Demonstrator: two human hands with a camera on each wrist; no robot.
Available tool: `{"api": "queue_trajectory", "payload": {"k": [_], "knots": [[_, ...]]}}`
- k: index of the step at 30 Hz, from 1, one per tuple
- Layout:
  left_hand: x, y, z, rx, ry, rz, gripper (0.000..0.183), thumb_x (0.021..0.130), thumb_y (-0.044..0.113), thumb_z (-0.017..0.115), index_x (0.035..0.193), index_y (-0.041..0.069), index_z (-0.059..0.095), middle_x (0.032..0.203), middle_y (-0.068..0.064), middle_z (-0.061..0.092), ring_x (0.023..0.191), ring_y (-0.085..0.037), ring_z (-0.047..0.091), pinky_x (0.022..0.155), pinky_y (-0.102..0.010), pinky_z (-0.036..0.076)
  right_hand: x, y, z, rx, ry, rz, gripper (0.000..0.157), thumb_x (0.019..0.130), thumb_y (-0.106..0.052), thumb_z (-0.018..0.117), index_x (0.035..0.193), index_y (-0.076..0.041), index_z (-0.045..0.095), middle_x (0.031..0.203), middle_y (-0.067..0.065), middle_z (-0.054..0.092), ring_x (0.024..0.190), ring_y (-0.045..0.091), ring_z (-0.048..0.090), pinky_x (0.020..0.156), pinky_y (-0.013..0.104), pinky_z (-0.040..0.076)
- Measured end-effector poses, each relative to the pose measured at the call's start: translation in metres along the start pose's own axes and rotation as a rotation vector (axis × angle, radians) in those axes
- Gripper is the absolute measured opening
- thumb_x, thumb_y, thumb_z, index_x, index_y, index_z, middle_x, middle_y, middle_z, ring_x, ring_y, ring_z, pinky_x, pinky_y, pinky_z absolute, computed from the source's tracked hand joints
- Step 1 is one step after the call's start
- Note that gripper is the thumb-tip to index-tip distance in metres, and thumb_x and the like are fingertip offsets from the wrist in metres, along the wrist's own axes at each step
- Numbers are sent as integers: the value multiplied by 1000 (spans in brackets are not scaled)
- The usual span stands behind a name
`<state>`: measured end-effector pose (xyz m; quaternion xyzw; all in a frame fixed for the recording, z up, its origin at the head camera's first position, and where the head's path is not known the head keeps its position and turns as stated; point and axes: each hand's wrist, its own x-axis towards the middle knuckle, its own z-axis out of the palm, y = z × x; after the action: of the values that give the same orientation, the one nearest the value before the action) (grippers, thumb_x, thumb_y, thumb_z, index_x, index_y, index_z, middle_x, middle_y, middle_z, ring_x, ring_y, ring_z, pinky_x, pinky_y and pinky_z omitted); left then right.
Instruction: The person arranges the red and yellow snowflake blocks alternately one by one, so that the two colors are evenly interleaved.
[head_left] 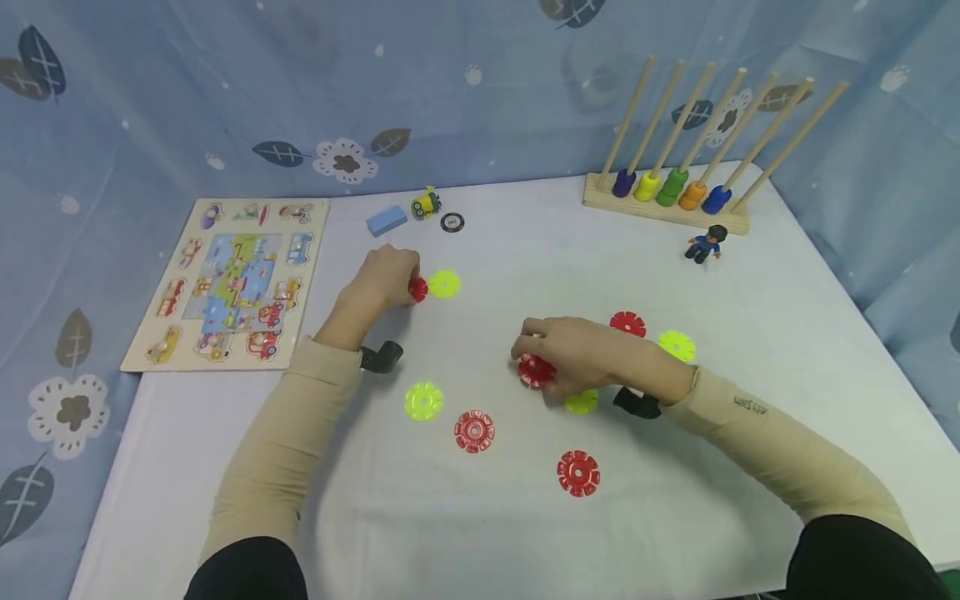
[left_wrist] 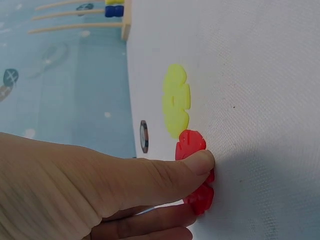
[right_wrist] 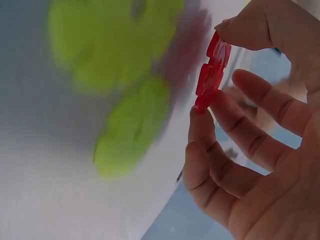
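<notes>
My left hand [head_left: 384, 279] pinches a red flower-shaped disc [left_wrist: 192, 142] low over the white table, its thumb lying across the disc in the left wrist view. Right beside that disc lies a yellow-green flower disc [head_left: 445, 283]. Between the thumb and fingertips of my right hand [head_left: 581, 350] is another red flower disc [right_wrist: 212, 72], held by its edges and tilted. Under and near this hand are a yellow-green disc [head_left: 582, 402], partly hidden, a red disc [head_left: 627, 323] and another yellow-green disc [head_left: 677, 345].
Nearer the front lie a yellow-green disc [head_left: 423, 402] and two red discs, one left [head_left: 474, 431] and one right [head_left: 578, 473]. A puzzle board [head_left: 225, 283] sits at left. Behind are a blue block [head_left: 387, 221], toy vehicle [head_left: 426, 203], black chip [head_left: 452, 222], peg stand [head_left: 663, 208] and figure [head_left: 706, 244].
</notes>
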<state>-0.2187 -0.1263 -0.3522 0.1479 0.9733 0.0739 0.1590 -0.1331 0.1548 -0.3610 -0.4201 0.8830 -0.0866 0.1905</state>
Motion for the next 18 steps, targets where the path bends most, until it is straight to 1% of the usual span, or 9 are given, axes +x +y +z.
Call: {"api": "queue_trajectory", "payload": {"k": [6,10,13,18], "knots": [[0,2,-1,-8,0,-6,30,77,5,75,104,0,62,96,-14,67,88,-28,56,84,-38,50,5,31,-16,63,35,112,56,74,-21,79,126,-18,58,123,3,56,101,19,60,87,35,55],[-1,0,1,-4,14,2,28,77,4,74,103,1,62,94,-14,67,86,-28,56,83,-38,50,19,48,-24,97,57,158,56,75,-22,79,127,-17,58,121,4,56,103,20,59,87,36,56],[0,0,2,4,26,13,28,77,4,74,102,0,62,93,-14,66,85,-28,56,82,-38,50,33,55,-29,93,71,158,56,75,-22,78,127,-16,57,118,5,57,102,20,57,86,36,55],[1,0,3,24,27,14,30,78,6,75,104,0,62,93,-15,67,86,-28,57,84,-38,50,62,58,-35,68,82,118,57,75,-23,76,127,-15,57,114,5,59,97,20,56,87,37,52]]}}
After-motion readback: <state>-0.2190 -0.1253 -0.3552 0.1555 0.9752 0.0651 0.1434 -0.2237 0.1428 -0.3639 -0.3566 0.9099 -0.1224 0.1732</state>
